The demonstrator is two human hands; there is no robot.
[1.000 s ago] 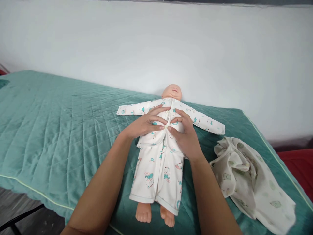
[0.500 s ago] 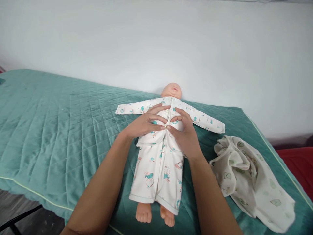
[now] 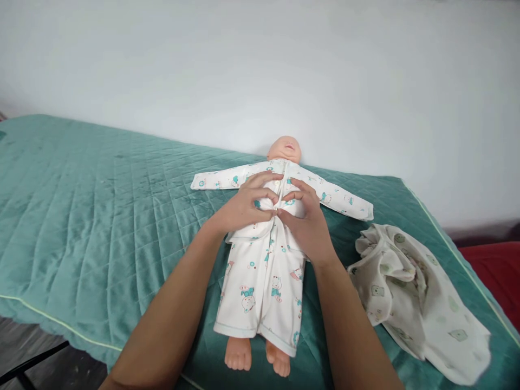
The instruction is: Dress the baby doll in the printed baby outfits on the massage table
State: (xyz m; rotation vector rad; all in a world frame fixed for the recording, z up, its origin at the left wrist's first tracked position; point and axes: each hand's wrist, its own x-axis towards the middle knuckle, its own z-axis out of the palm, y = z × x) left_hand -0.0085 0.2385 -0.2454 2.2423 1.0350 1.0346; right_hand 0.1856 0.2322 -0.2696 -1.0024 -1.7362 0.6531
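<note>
A baby doll point(image 3: 284, 150) lies on its back, arms spread, its feet toward me. It wears a white printed jacket point(image 3: 345, 203) and matching pants point(image 3: 247, 281). My left hand point(image 3: 249, 203) pinches the jacket front at a small button with thumb and index finger, the other fingers resting on the chest. Opposite it, my right hand point(image 3: 304, 211) pinches the other side of the same spot, so the fingertips of both hands nearly meet. Another button point(image 3: 277, 183) shows higher up. The fingertips partly hide the pinched button.
The doll lies on a green quilted cover point(image 3: 101, 216) against a white wall point(image 3: 203, 70). To the right sits a crumpled white printed cloth garment point(image 3: 422, 303). Beyond the bed's right edge is a red object point(image 3: 491, 271). A dark bar point(image 3: 32, 360) shows at lower left.
My left thumb and index finger have shifted slightly at the button, the index finger more bent. The right hand keeps nearly the same place. The doll and garment stay put.
</note>
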